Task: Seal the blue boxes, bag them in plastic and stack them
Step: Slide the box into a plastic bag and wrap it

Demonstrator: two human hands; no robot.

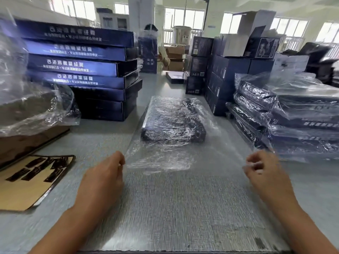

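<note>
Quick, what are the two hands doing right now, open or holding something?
Left hand: pinches the open edge of the plastic bag.
Right hand: fingers curled, blurred; seems to pinch the same bag's other edge.

A single wide-angle view from the person's head looks forward and down along the tabletop (102,132), close above the left hand (102,173) and right hand (264,171) at the bottom, the room's windows (183,19) far beyond.

White lettering (72,50) on the stacked blue boxes (110,54) is unreadable.
</note>
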